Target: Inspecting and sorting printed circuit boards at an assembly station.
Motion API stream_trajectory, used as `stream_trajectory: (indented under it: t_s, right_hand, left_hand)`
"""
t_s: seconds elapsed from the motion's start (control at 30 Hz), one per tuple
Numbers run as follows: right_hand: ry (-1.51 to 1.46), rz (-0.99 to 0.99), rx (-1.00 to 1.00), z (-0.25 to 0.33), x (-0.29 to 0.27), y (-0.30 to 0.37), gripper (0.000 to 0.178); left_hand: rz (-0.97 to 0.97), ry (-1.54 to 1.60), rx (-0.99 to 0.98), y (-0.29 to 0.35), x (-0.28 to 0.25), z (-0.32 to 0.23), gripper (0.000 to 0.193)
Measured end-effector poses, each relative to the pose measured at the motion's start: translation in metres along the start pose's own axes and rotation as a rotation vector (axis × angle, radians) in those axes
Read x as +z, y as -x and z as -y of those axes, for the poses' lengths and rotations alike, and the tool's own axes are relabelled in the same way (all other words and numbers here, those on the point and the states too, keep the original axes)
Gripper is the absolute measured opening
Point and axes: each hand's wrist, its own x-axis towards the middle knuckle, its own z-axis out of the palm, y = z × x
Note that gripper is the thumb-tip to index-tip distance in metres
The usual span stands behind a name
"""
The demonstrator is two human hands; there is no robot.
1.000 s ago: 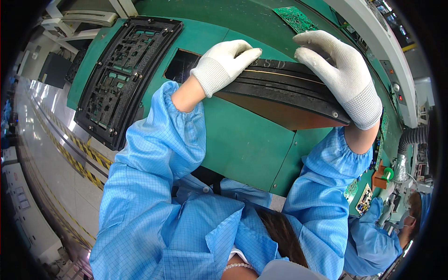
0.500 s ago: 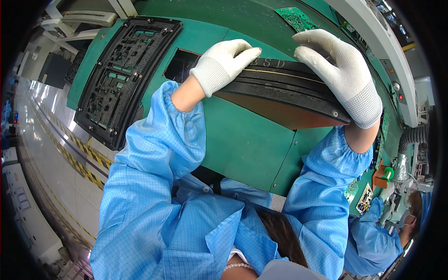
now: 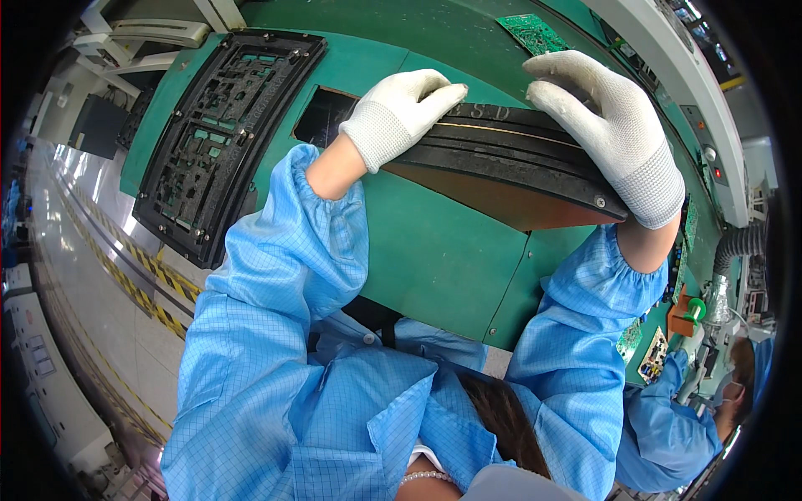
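Observation:
Both my hands wear white knit gloves. A black fixture frame [image 3: 518, 159], a long panel with ridges, a screw at its right corner and a brown underside, stands tilted over the green worktop [image 3: 443, 250]. My left hand [image 3: 407, 108] is closed over its upper edge toward the left end, thumb along the edge, with the other fingertips hidden. At the right end, my right hand [image 3: 597, 108] curves over the frame, thumb and fingers apart, and I see nothing between them. The wrist lies beside the frame's right corner.
Another black fixture [image 3: 221, 142] with many cut-outs lies at the left. Beside my left wrist is a dark rectangular opening [image 3: 322, 117]. A green circuit board [image 3: 532, 33] lies at the far side. A co-worker in blue [image 3: 672, 426] sits at the right near a solder spool [image 3: 693, 310].
My hands and the black frame stay practically in place. At the right, the co-worker's arm has shifted slightly.

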Motion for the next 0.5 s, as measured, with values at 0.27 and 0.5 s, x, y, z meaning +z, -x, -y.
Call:
stream_trajectory:
  t_s: [0.27,0.5]
  right_hand:
    - [0.011,0.012,-0.003,0.0001,-0.0007,0.0003,0.037]
    - [0.004,0.001,-0.008,-0.0004,-0.0003,0.0001,0.036]
  left_hand:
    - [0.003,0.004,-0.002,0.0006,-0.0014,-0.0017,0.047]
    - [0.057,-0.019,-0.021,0.0006,-0.0028,-0.0024,0.044]
